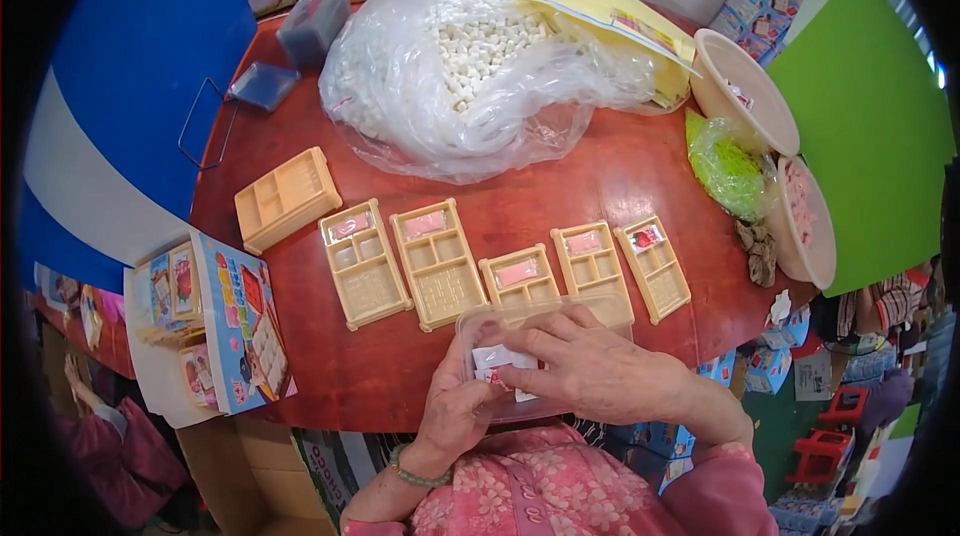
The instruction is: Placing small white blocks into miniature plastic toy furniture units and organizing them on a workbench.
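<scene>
My left hand [452, 404] grips the near left side of a clear plastic box [606, 306], held over the table's front edge. Inside lie small white packets [490, 360] with pink and red print. My right hand [590, 364] reaches over the box with bent fingers, thumb and fingertips closed on a white packet; its far fingers overlap the rim. Beyond the box stands a row of cream compartment trays [458, 294]. Several hold a pink packet [425, 224] in the end compartment; the rightmost tray [656, 270] has a red-and-white one [646, 236].
Stacked cream trays [288, 198] and an open printed carton [245, 321] stand left. At the back, a large clear bag [400, 66] holds white pieces, beside yellow sheets [610, 21]. Two pale bowls [750, 86] and a green bag [735, 171] line the right edge. Another person's sleeve [130, 451] shows lower left.
</scene>
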Tool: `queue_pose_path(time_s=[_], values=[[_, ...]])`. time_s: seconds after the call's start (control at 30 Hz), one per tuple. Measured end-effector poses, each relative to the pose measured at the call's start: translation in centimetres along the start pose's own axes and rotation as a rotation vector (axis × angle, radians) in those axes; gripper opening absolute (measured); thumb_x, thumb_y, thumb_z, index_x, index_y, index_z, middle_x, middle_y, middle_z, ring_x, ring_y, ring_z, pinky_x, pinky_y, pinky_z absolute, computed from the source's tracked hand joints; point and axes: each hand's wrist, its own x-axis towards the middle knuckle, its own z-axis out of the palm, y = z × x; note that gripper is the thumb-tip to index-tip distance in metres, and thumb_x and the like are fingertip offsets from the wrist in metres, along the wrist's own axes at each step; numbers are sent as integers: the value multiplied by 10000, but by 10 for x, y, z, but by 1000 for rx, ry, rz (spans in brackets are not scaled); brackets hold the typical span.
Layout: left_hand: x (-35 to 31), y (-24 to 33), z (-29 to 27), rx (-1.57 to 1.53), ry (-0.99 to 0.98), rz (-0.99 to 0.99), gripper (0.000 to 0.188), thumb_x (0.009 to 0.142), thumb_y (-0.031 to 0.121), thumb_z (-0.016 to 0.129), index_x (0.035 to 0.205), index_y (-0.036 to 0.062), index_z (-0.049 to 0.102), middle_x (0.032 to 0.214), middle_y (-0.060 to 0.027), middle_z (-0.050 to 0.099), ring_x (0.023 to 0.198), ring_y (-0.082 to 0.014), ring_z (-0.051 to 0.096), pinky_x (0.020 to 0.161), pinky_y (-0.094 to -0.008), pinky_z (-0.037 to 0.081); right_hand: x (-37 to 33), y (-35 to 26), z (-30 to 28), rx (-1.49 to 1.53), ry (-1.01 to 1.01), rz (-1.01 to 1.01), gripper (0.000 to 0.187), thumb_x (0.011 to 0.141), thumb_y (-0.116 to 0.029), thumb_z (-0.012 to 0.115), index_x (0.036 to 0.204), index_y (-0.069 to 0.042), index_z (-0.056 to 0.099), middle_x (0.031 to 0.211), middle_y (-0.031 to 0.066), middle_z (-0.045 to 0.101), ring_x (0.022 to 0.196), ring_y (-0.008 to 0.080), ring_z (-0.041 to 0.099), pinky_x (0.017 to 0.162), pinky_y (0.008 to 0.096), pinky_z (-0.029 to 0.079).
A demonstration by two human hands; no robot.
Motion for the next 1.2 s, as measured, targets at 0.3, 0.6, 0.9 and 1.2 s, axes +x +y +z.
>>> queue_pose_path(time_s=[0.3,0.6,0.9,1.2], values=[[-3,3,-9,21,-39,-51,800,748,-130,555,1506,27,351,1367,-106,509,1211,-216,586,990,-330,528,-14,2,11,-46,16,-45,429,864,-156,602,1274,-30,599,1192,129,546,1017,267,574,864,393,466],[1,5,-9,24,-135,-69,789,821,-76,618,1532,-2,283,1395,-204,536,1272,-264,571,1025,-347,520,-27,8,4,283,-9,68,410,822,-69,719,1220,-52,621,1162,123,609,1021,304,620,873,408,522],[4,2,-8,-7,-24,-84,696,802,-85,637,1439,-40,361,1359,-238,532,1248,-320,592,1016,-431,552,-35,43,-4,526,673,435,71,799,-11,799,847,-46,760,769,29,694,754,139,643,662,285,485],[4,6,-7,14,-89,-119,665,828,-81,616,1442,-40,362,1369,-250,528,1257,-325,591,1033,-435,543,-33,122,34,-91,718,277,273,733,72,725,980,-44,728,970,80,706,882,275,648,765,373,534]])
